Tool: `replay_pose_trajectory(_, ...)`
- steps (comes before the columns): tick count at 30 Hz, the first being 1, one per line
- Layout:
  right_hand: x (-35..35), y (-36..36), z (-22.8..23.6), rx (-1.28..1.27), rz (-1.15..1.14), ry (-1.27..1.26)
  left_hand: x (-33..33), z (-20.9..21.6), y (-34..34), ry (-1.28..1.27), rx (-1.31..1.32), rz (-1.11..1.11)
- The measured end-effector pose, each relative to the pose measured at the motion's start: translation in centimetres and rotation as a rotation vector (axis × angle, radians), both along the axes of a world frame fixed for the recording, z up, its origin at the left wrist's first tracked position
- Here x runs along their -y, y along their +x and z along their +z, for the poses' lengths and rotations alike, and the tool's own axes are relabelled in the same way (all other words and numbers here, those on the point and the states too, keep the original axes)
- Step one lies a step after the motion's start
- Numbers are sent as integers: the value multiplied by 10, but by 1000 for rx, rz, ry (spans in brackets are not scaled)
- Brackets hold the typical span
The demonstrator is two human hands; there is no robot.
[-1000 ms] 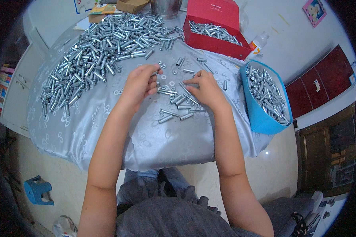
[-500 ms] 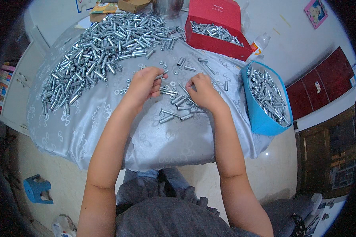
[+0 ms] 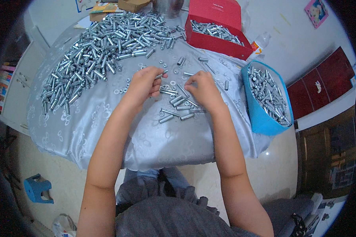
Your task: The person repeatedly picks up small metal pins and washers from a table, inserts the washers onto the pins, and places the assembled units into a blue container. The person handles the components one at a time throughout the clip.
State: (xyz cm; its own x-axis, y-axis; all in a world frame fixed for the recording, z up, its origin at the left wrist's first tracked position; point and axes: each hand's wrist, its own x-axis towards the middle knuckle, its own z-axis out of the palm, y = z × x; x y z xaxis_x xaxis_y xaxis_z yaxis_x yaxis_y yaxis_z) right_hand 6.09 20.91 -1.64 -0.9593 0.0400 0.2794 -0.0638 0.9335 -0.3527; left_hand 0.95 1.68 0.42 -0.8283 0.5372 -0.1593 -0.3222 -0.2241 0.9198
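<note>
My left hand [image 3: 145, 83] is closed around a small metal bolt [image 3: 161, 74], whose end sticks out past the thumb and fingertips. To its right, my right hand [image 3: 205, 90] is closed in a pinch just above the loose parts. Anything between those fingertips is too small or hidden to make out. Below and between the hands lie loose metal sleeves [image 3: 167, 118], thin bolts [image 3: 182, 90] and washers [image 3: 173, 83]. Several nuts [image 3: 165, 65] are scattered beyond my left hand.
A large heap of bolts with sleeves [image 3: 118, 35] covers the table's far left. A red box [image 3: 221, 45] and a blue fabric bin [image 3: 261, 118], both filled with similar metal parts, stand at the right. Near them is a plastic bottle [image 3: 261, 42]. A blue stool [image 3: 37, 189] is on the floor.
My right hand has lifted slightly up and left, off the loose parts, its fingertips drawn together. My left hand keeps the bolt nearly still.
</note>
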Motion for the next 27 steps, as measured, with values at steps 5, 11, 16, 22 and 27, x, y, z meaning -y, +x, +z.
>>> replay_pose_trajectory(5,-1,6,2,-85,-61,-28,1,0,1,6,-11,17)
replay_pose_trajectory(11,-10,1,0,-21,-95,23,0,2,3,-19,-23,15)
replay_pose_trajectory(16,-9,-6,-9,-68,-114,-11,0,1,3,-38,-27,16)
replay_pose_trajectory(22,-10,-6,-12,-43,-171,-69,-3,-3,1,-84,-40,6)
replay_pose_trajectory(27,-9,-1,-5,-51,-205,27,-4,-2,5,-83,-24,-4)
